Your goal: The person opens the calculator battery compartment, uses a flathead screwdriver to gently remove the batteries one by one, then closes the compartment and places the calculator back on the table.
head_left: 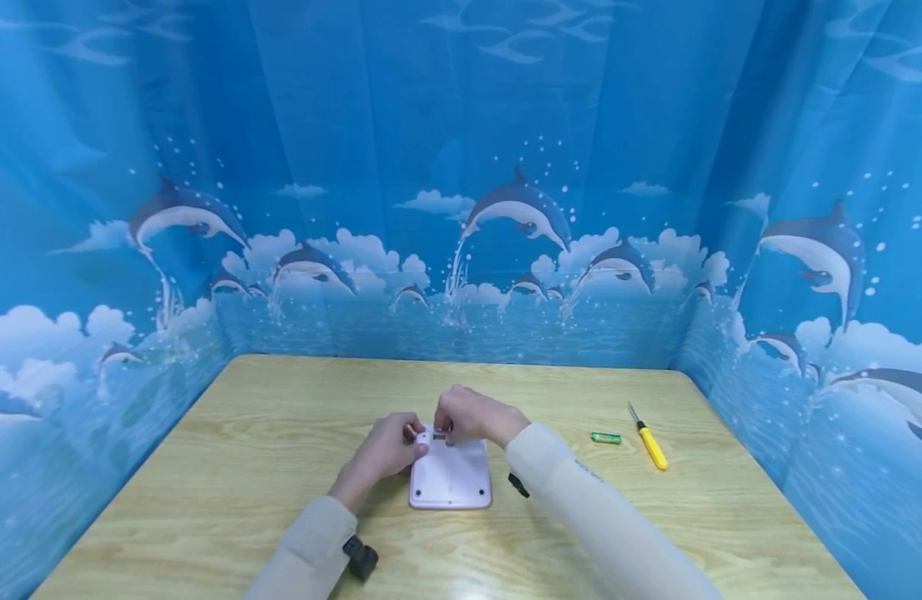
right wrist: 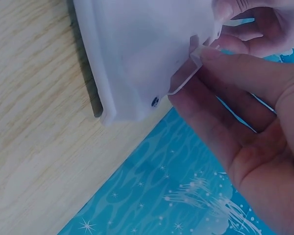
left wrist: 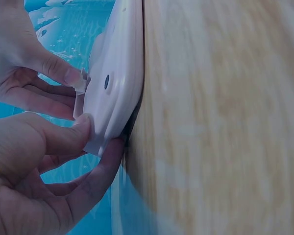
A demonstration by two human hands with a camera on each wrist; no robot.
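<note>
A pale pink calculator [head_left: 451, 482] lies back side up on the table, its front hidden. My left hand [head_left: 386, 448] grips its far left corner, thumb on the back and fingers underneath, as the left wrist view shows. At the far edge, my right hand [head_left: 472, 415] pinches a small pale battery cover [right wrist: 198, 56] between thumb and fingers, beside the battery opening. In the right wrist view the cover stands tilted at that opening. Fingers partly hide the inside of the opening.
A green battery [head_left: 606, 437] lies on the wooden table [head_left: 296, 392] to the right. Beside it is a screwdriver [head_left: 652, 446] with a yellow handle, its tip pointing away. A blue dolphin-print curtain [head_left: 461, 167] surrounds the table's back and sides.
</note>
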